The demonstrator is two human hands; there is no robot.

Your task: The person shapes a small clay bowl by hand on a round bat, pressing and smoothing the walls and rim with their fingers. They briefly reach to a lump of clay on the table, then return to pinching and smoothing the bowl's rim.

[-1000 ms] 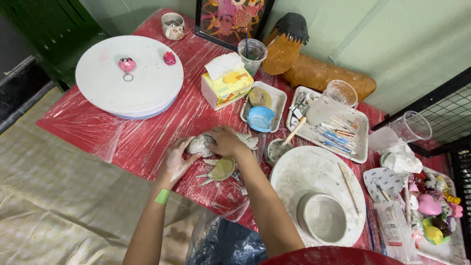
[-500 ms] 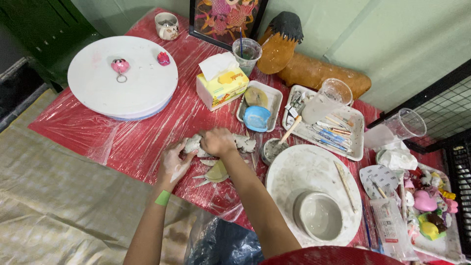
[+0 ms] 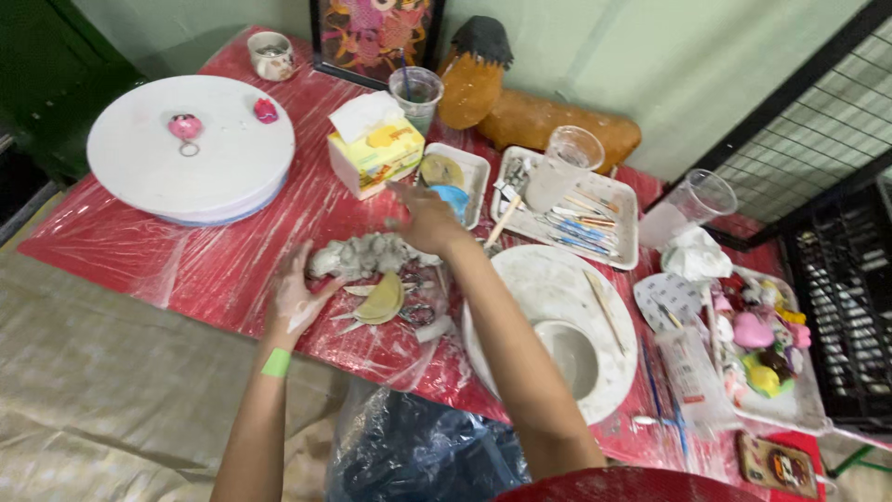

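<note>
Grey clay lump (image 3: 360, 257) at bench (image 3: 214, 270) centre, rough and unshaped, little forming done as judged. Left hand (image 3: 295, 296) touching lump's near-left end, grip open; right hand (image 3: 426, 217) raised just beyond lump, grip open, empty. Behind lump: boxy yellow-and-white tissue carton (image 3: 374, 151); far right of lump: flat dark packet (image 3: 779, 465).

A table (image 3: 214, 270) under red plastic sheeting carries the work. At ten o'clock lies a white round turntable (image 3: 190, 149); a tissue box (image 3: 374, 153) sits near twelve. White trays (image 3: 567, 209) hold tools at one o'clock (brushes, mostly). A round white board (image 3: 548, 325) lies at four; grey clay (image 3: 358, 256) is at centre.
</note>
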